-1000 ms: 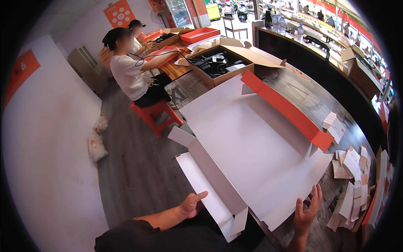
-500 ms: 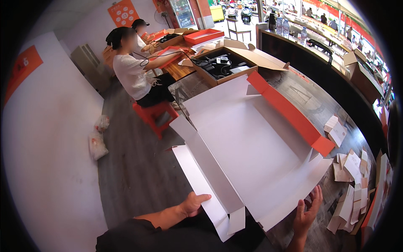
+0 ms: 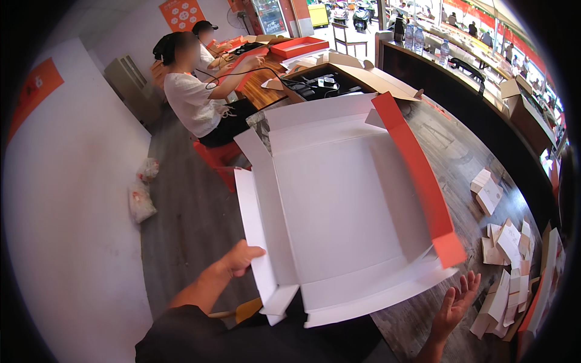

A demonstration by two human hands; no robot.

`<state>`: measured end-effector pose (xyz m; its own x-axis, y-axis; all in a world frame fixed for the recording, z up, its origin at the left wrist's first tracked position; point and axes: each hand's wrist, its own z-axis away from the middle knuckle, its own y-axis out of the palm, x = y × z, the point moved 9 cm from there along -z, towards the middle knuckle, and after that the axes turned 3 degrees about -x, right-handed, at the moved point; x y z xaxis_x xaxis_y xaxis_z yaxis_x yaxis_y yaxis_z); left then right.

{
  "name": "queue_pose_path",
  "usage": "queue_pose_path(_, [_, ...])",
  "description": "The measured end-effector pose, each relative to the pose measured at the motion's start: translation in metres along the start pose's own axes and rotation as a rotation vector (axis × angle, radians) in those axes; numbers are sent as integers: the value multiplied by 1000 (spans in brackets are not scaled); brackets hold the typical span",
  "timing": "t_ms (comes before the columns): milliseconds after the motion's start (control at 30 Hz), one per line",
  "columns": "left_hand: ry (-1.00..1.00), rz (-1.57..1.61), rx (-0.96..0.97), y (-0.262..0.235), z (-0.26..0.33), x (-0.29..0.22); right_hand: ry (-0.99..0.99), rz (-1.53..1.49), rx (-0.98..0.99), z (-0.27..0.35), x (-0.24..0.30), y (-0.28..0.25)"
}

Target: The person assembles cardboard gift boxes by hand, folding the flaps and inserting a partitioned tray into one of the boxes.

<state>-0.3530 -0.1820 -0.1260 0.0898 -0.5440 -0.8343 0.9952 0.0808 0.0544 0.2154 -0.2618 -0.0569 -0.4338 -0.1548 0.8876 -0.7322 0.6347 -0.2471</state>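
Observation:
A large cardboard box blank [image 3: 351,199], white inside and orange on its outer face, lies partly folded in front of me. Its right wall [image 3: 414,175] stands up with the orange side showing, while the left and near flaps spread outward. My left hand [image 3: 241,257] pinches the outer edge of the left flap, thumb on top. Beyond the blank's near right corner is my right hand [image 3: 457,300], palm up and fingers spread, holding nothing.
A brown carton [image 3: 321,81] with black devices and cables stands past the blank. Small folded white cartons [image 3: 508,242] pile up at right. Two people sit at a wooden table at the far left, one on a red stool [image 3: 215,160]. Bottles [image 3: 417,39] line a black partition.
The blank has turned clockwise and its left side has risen with my left hand, which moved left and up. My right hand has shifted slightly right, farther from the near flap.

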Motion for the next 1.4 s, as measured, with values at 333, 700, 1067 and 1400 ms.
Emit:
queue_pose_path(333, [127, -270, -177, -47, -25, -41, 162, -263, 323, 7, 0, 28])
queue_pose_path(700, [620, -257, -79, 26, -28, -130, 323, -683, 369, 9, 19, 39])
queue_pose_path(1067, [858, -478, -47, 85, -70, -177, 415, -629, 249, 14, -5, 34])
queue_pose_path(1400, [603, -432, 194, 114, -153, -151, 672, -913, 178, 19, -35, 15])
